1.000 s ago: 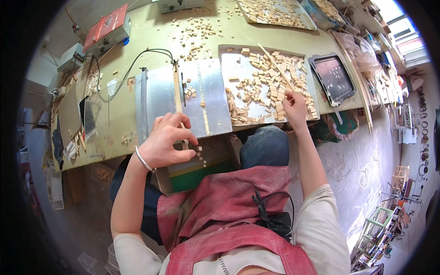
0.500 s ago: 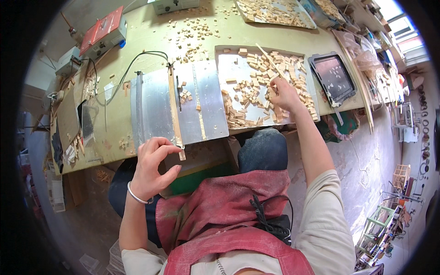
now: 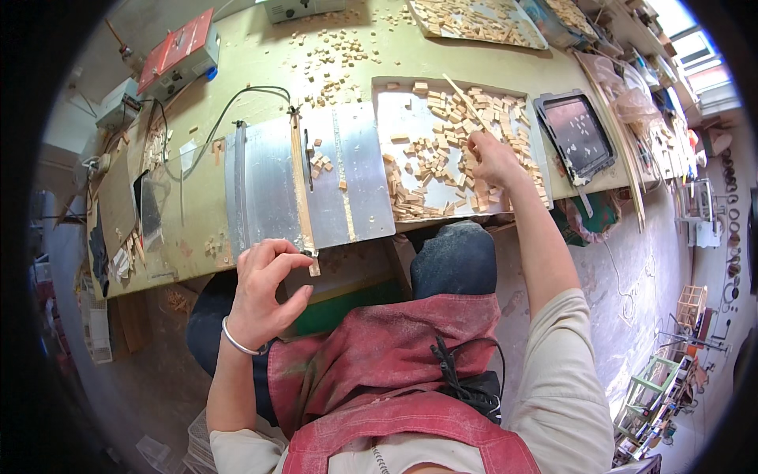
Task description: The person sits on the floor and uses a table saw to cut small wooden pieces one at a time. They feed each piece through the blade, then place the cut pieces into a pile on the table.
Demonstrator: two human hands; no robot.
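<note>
My left hand hovers at the front edge of a metal saw table, thumb and index finger apart with nothing between them. Close to its fingertips, the end of a wooden strip juts past the edge, beside a long wooden guide. My right hand is over a shallow tray of small wooden blocks. Its fingers are closed at the lower end of a thin wooden stick, which slants up to the left across the blocks. The fingertips are partly hidden.
A thin dark blade slot runs in the saw table, with a few loose blocks right beside it. A black tray lies to the right. Further back are another block-filled tray, scattered blocks and a red-topped box.
My right hand has shifted very slightly up and to the right by the stick's end. The left hand stays nearly in place, its thumb and index finger still apart.
</note>
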